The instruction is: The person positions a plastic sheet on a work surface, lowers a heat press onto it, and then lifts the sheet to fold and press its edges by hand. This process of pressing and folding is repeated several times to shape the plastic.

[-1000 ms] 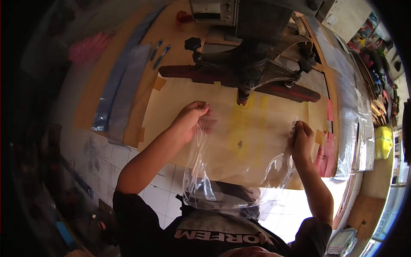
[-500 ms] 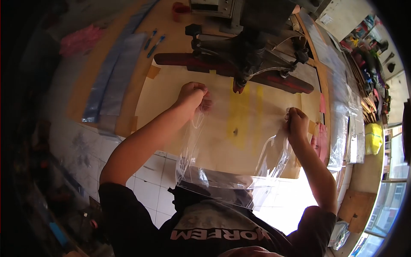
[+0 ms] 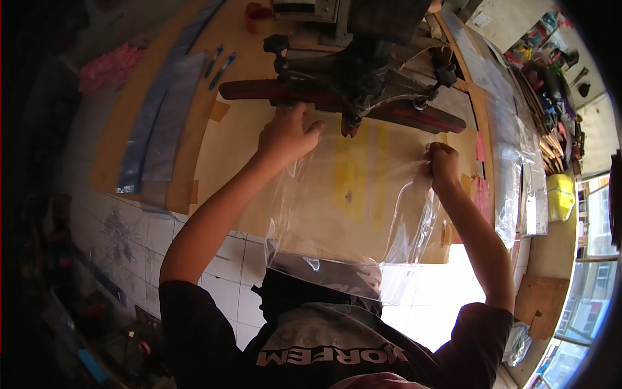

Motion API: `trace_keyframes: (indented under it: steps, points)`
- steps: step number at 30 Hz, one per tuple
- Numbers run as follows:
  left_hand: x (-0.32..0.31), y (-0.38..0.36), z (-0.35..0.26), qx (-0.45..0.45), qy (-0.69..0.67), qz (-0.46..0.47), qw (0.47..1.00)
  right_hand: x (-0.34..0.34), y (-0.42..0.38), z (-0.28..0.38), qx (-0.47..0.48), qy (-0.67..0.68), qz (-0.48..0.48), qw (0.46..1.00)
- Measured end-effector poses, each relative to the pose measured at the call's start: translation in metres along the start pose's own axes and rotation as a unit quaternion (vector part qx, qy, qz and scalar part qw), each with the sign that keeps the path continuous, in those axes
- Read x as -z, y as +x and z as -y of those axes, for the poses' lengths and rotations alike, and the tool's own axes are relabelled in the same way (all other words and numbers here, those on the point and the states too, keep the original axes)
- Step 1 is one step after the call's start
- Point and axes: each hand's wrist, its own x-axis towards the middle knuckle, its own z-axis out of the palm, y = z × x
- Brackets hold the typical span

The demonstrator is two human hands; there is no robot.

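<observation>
A clear plastic sheet (image 3: 403,243) lies over the board (image 3: 246,194) and hangs past its near edge in front of my shirt. My right hand (image 3: 443,167) is closed in a pinch on the sheet's far right corner. At the far left of the sheet, my left hand (image 3: 289,134) has its thumb spread from the fingers, and no sheet shows gripped in it. Its fingertips reach to the red bar (image 3: 246,90) of the dark machine (image 3: 370,74), so they are partly hard to see. Yellow tape strips (image 3: 350,175) show through the plastic.
Two blue pens (image 3: 221,71) lie on the left of the table. Blue-tinted plastic strips (image 3: 162,123) run along its left side, and a pink bundle (image 3: 111,67) sits beyond. More clear plastic (image 3: 512,175) hangs on the right, near a yellow package (image 3: 560,196).
My left hand has gone forward to the bar, and its thumb has parted from the fingers, off the sheet. My right hand keeps its pinch; the sheet sits slightly farther forward.
</observation>
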Motion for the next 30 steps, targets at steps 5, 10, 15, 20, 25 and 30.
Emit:
trace_keyframes:
  steps: [5,10,15,20,25,30]
  points:
    - [0.004,-0.011,0.008,-0.234,0.22,-0.004,0.947,0.002,0.0,0.0,-0.001,0.002,0.005,1.0]
    - [-0.009,-0.014,0.024,-0.291,0.261,0.002,0.92,0.003,0.005,0.001,0.012,-0.049,0.05,0.997]
    - [-0.007,-0.016,0.021,-0.28,0.276,0.012,0.92,0.009,-0.005,0.019,0.095,-0.212,0.04,0.972]
    - [-0.013,-0.017,0.025,-0.283,0.269,-0.015,0.92,0.008,0.004,0.005,0.204,-0.331,-0.001,0.921]
    - [-0.018,-0.019,0.032,-0.303,0.217,-0.045,0.927,0.005,0.001,-0.002,0.242,-0.307,-0.035,0.92]
    - [-0.018,-0.018,0.039,-0.274,0.137,-0.059,0.95,-0.003,-0.01,-0.004,0.256,-0.303,-0.072,0.915]
